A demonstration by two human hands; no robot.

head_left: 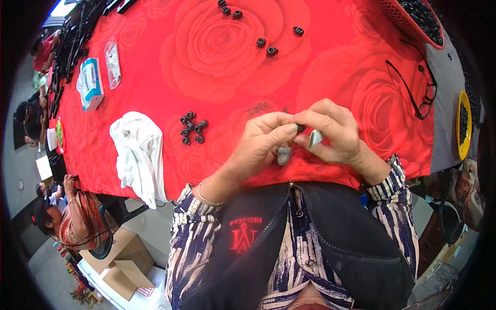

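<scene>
One small black part (300, 127) is pinched between the left hand (261, 138) and right hand (336, 129), above the desk (232, 85); it is mostly covered, so its axis cannot be told. One silvery tool (315, 138) is also gripped by the right hand. About nine loose parts (198, 128) are seen toward nine o'clock, six others (261, 42) toward eleven and twelve.

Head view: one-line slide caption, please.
Left hand and right hand meet at a small black part over a red rose-patterned tablecloth, clustered black pieces and a white cloth lying to the left.
</scene>
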